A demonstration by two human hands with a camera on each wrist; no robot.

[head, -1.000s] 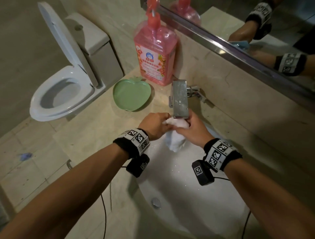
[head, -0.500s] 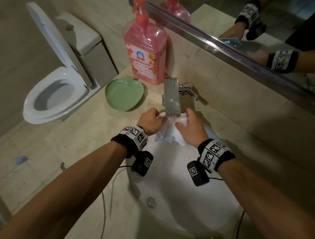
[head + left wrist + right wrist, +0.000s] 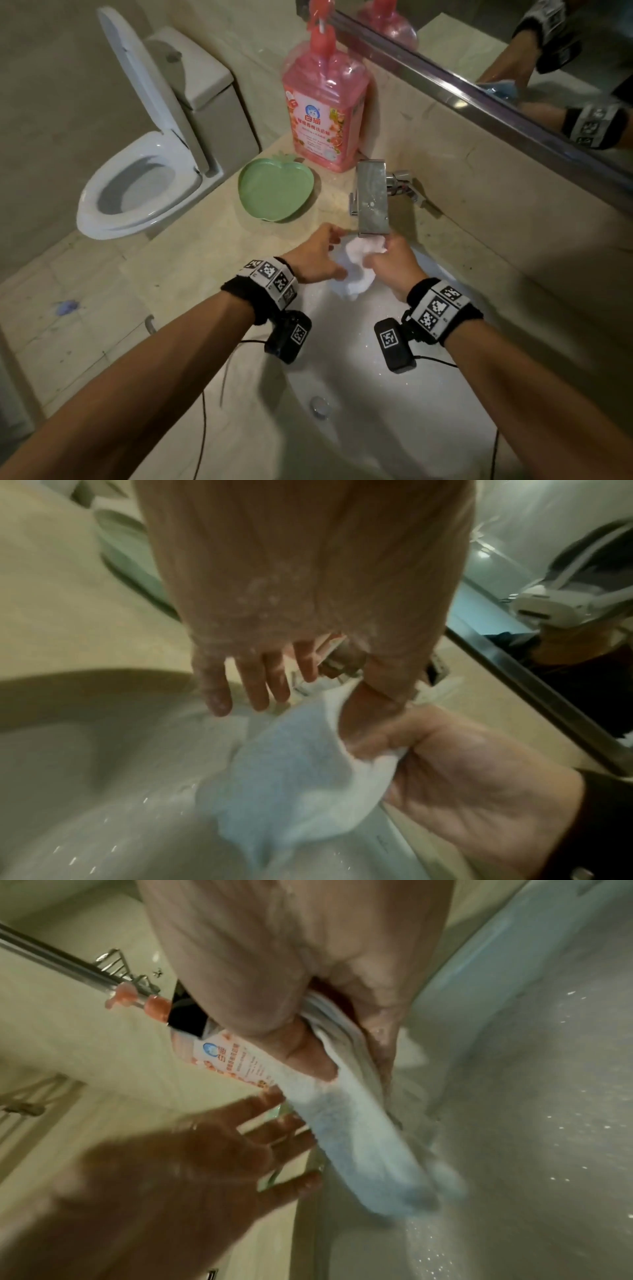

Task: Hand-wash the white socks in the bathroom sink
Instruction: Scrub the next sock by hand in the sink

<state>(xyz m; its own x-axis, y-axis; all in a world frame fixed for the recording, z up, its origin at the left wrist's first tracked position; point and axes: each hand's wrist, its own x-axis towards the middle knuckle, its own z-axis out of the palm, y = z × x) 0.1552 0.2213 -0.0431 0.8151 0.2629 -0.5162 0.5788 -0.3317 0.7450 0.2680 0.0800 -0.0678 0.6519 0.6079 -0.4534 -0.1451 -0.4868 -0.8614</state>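
A wet white sock [image 3: 352, 277] hangs over the white sink [image 3: 359, 394], just below the square chrome faucet [image 3: 372, 198]. My right hand [image 3: 387, 260] grips its upper end. In the right wrist view the thumb of my right hand [image 3: 308, 1053] pinches the sock [image 3: 359, 1137] against the fingers. My left hand [image 3: 318, 255] is beside it on the left. In the left wrist view my soapy left hand [image 3: 260, 691] has straight, spread fingers, and its thumb lies against the sock [image 3: 294, 772].
A pink detergent pump bottle [image 3: 325, 113] and a green apple-shaped dish [image 3: 274, 186] stand on the counter left of the faucet. A toilet [image 3: 137, 185] with its lid up is further left. A mirror [image 3: 513, 68] runs along the back wall. The drain [image 3: 318, 406] sits low in the basin.
Both hands held the sock under the faucet before. My left hand has now opened its fingers, and the sock hangs bunched from my right hand.
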